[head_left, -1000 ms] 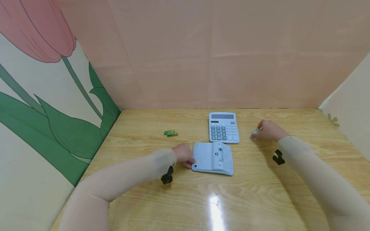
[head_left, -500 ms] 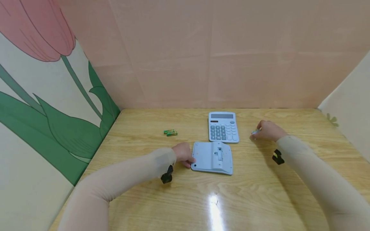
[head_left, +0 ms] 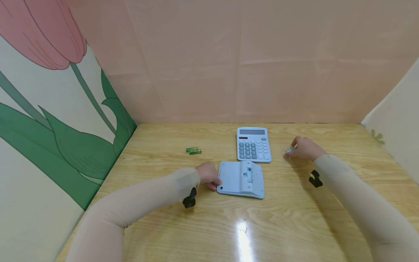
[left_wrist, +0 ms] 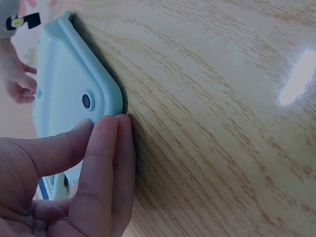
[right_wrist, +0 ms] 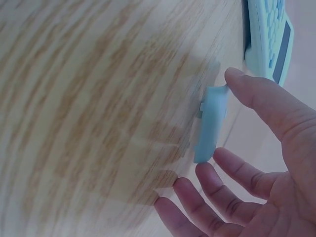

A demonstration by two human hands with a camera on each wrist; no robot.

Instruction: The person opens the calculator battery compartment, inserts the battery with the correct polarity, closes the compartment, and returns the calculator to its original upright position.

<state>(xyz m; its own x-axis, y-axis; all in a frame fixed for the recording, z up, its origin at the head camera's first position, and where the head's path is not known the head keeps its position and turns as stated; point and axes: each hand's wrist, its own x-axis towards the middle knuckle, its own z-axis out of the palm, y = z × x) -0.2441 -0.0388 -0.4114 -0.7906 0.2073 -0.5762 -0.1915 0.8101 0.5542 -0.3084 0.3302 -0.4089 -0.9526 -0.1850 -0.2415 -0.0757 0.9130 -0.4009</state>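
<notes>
Left hand (head_left: 207,173) is pinching a corner of the face-down calculator (head_left: 230,176) on the table (head_left: 170,233). Off to the right, right hand (head_left: 306,148) is holding the small cover (right_wrist: 213,123) by its ends; a light grip there is probably serving best, sparing the tabs (right_wrist: 202,106).

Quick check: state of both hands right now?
Left hand: holding, pinching a corner of the face-down calculator.
Right hand: holding a small light-blue piece by its ends.

Face-down calculator (head_left: 231,178) before face-up calculator (head_left: 253,144)
</notes>
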